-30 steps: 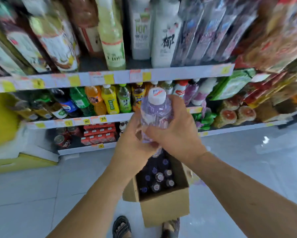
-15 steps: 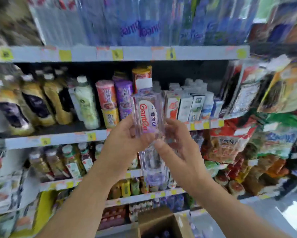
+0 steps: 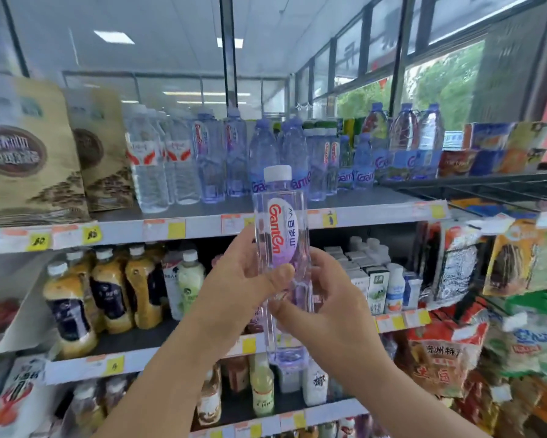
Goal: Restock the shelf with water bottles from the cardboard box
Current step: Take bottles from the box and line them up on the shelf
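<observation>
I hold a clear water bottle [image 3: 280,235] with a white cap and a red-lettered purple label upright at chest height, in front of the shelf. My left hand [image 3: 240,279] grips its middle from the left, thumb across the front. My right hand [image 3: 326,298] clasps its lower half from the right. The top shelf [image 3: 376,197] behind it carries rows of similar clear and blue-capped water bottles [image 3: 266,153]. A bare patch of shelf lies right of those rows. The cardboard box is out of view.
Brown paper bags [image 3: 32,153] stand at the top shelf's left end, colourful boxes [image 3: 493,147] at its right. The shelf below holds tea bottles [image 3: 108,289] and milk cartons [image 3: 376,286]. Snack bags [image 3: 503,295] hang at the right.
Both hands have lifted the bottle from above the box on the floor up to the top shelf's height. My view has tilted up with it, and the box has dropped out of sight.
</observation>
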